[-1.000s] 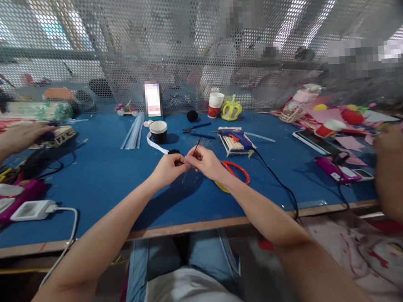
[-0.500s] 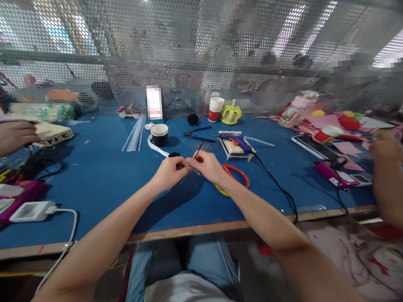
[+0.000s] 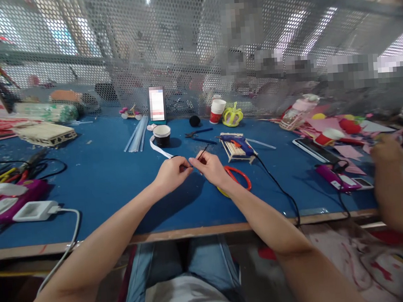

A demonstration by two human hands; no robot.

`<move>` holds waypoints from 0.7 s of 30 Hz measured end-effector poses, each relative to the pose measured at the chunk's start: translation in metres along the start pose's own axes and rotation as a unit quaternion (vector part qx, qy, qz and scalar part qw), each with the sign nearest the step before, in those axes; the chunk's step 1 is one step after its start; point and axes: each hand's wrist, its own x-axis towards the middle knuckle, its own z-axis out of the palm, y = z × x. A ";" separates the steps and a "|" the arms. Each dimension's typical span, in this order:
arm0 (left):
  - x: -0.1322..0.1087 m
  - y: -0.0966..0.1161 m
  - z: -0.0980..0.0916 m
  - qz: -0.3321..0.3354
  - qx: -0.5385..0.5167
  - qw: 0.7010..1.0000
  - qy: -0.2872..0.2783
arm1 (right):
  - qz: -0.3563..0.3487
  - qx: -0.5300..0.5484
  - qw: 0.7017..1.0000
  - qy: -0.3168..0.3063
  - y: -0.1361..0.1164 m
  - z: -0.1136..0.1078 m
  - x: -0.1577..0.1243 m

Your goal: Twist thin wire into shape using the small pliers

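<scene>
Close together above the table, my left hand (image 3: 173, 174) and my right hand (image 3: 211, 168) are both closed with their fingertips pinched. A thin black strip (image 3: 204, 151), perhaps a pipe cleaner, sticks up from the right fingers. What the left fingers pinch is mostly hidden; only a small dark bit shows. Just beyond my left hand, a white ribbon (image 3: 158, 150) curls beside a black-and-white paper cup (image 3: 162, 136). Red and yellow rings (image 3: 239, 173) lie partly under my right forearm.
A glue gun (image 3: 238, 142) rests on a stick rack, its cord running to the front edge. Pliers (image 3: 200, 135), a black pompom (image 3: 194, 121), clear glue sticks (image 3: 137, 134) and a lit phone (image 3: 156, 103) lie beyond. Power strips (image 3: 16, 201) sit left; a co-worker's hand (image 3: 388, 151) is right.
The co-worker's hand at the far left has gone from view. A black fuzzy thing by my left hand no longer shows clearly. My hands stay nearly in place, fingertips slightly shifted.
</scene>
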 end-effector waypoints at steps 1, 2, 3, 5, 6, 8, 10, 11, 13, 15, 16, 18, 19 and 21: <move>0.000 0.001 0.000 0.006 0.013 1.000 0.004 | 0.001 -0.004 1.000 0.009 0.000 0.001 0.000; 0.000 0.001 0.000 0.011 0.023 1.000 0.008 | 0.003 -0.007 1.000 0.015 0.001 0.001 0.000; 0.000 0.001 0.000 0.013 0.027 1.000 0.010 | 0.005 -0.009 1.000 0.020 0.001 0.002 0.000; 0.001 -0.001 0.000 0.007 0.004 1.000 0.003 | 0.007 0.001 1.000 0.019 0.000 0.002 -0.001; 0.001 -0.002 0.000 -0.002 -0.026 1.000 -0.008 | 0.005 0.017 1.000 0.007 -0.001 0.001 -0.001; 0.002 -0.006 -0.001 -0.027 -0.109 0.993 -0.039 | -0.003 0.059 0.998 -0.031 -0.004 -0.001 -0.001; 0.003 -0.009 -0.002 -0.049 -0.173 0.981 -0.066 | -0.010 0.088 0.994 -0.068 -0.005 -0.002 -0.001; 0.003 -0.010 -0.002 -0.056 -0.186 0.978 -0.072 | -0.011 0.090 0.993 -0.077 -0.005 -0.003 -0.001; 0.003 -0.011 -0.002 -0.055 -0.171 0.981 -0.066 | -0.013 0.065 0.995 -0.071 -0.005 -0.003 -0.001; 0.003 -0.010 -0.001 -0.039 -0.119 0.991 -0.043 | -0.020 0.018 0.999 -0.045 -0.002 -0.002 0.000; 0.002 -0.009 0.000 -0.028 -0.089 0.995 -0.029 | -0.025 -0.006 0.999 -0.029 -0.001 -0.002 0.000; 0.002 -0.007 0.001 -0.008 -0.035 0.999 -0.006 | -0.034 -0.041 0.999 -0.002 0.001 0.000 0.000; 0.001 -0.006 0.001 0.002 -0.014 1.000 0.002 | -0.037 -0.048 0.998 0.009 0.001 0.001 0.000; 0.001 -0.004 0.000 0.012 0.007 1.000 0.008 | -0.037 -0.047 0.998 0.017 0.001 0.001 0.000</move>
